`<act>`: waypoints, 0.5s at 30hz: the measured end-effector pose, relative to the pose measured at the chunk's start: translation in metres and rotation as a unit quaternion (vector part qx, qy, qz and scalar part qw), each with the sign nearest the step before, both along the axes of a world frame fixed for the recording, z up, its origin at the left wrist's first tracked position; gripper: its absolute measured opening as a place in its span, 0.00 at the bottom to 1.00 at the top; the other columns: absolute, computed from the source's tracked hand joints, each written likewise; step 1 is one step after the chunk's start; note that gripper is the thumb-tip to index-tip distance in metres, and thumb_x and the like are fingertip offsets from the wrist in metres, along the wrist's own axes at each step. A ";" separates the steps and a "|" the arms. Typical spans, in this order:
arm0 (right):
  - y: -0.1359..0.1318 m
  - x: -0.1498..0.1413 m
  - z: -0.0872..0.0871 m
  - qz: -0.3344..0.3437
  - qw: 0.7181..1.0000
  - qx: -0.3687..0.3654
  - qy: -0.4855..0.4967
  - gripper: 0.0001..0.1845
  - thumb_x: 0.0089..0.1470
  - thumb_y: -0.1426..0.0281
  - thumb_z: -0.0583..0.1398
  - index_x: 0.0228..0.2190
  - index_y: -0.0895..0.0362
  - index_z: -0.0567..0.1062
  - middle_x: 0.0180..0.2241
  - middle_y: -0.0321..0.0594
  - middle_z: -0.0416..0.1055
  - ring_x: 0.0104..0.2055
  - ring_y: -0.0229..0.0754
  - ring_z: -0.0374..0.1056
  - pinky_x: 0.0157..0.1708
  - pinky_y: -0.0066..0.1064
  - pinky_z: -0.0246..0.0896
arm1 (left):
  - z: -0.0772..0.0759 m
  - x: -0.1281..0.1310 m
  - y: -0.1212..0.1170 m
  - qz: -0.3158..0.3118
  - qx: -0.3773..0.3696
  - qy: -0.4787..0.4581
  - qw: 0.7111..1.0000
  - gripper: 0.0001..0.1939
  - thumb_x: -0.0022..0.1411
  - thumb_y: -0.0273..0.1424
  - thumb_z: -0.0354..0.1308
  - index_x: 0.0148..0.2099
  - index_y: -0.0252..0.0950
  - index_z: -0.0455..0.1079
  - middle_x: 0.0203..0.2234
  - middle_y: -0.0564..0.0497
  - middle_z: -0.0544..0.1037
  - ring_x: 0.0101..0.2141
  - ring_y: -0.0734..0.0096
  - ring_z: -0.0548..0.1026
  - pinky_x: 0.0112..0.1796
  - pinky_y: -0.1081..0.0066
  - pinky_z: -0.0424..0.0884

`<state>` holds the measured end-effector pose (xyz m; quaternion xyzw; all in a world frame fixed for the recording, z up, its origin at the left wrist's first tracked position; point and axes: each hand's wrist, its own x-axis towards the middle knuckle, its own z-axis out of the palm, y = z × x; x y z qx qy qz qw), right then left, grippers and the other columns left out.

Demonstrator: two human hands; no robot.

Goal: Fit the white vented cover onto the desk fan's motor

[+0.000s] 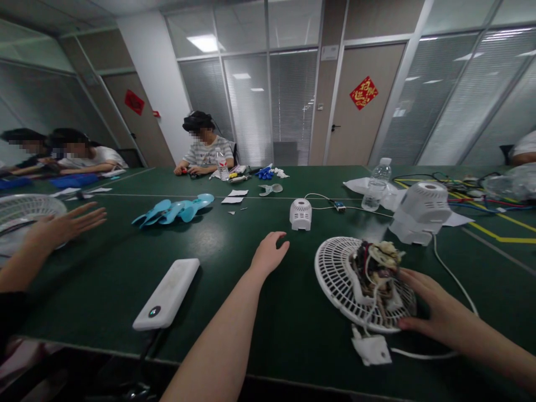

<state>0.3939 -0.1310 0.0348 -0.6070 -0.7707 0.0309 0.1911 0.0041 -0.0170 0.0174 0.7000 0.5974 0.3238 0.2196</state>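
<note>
My right hand grips the right edge of a round white fan grille, thumb at the rim and fingers near the motor. On the grille sits a bare fan motor with a tangle of wires. A small white plastic piece hangs at the grille's near edge, beside a white cable. My left hand is held over the green table, fingers loosely curved and thumb apart, holding nothing. Just beyond it stands a small white vented motor cover. A larger white fan housing stands behind my right hand.
A white power bank lies to the left, near blue fan blades. A co-worker's hand reaches in by another white grille. A water bottle, paper and cables are at the right. Another person sits across the table.
</note>
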 end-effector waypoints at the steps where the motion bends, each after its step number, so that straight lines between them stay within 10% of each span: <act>1: 0.005 -0.019 0.002 0.035 0.999 -0.024 -0.014 0.44 0.41 0.52 0.64 0.59 0.54 0.65 0.58 0.51 0.62 0.59 0.59 0.61 0.59 0.49 0.59 | 0.000 0.001 0.001 -0.002 0.007 -0.009 1.000 0.19 0.64 0.38 0.54 0.56 0.41 0.67 0.54 0.48 0.71 0.51 0.63 0.72 0.51 0.66 0.67; 8: 0.035 -0.120 0.014 0.100 0.994 -0.044 -0.020 0.53 0.44 0.50 0.65 0.65 0.57 0.53 0.63 0.48 0.54 0.63 0.57 0.52 0.62 0.50 0.51 | -0.005 0.002 0.008 -0.057 0.067 -0.085 0.993 0.17 0.66 0.37 0.51 0.55 0.41 0.69 0.54 0.49 0.71 0.54 0.66 0.70 0.56 0.66 0.64; 15: 0.070 -0.118 0.033 0.189 0.978 -0.090 0.014 0.35 0.53 0.62 0.59 0.62 0.51 0.60 0.57 0.44 0.65 0.56 0.53 0.63 0.57 0.51 0.58 | -0.008 0.001 0.010 -0.019 0.065 -0.056 0.996 0.18 0.64 0.35 0.53 0.55 0.41 0.69 0.56 0.48 0.68 0.57 0.62 0.66 0.59 0.63 0.59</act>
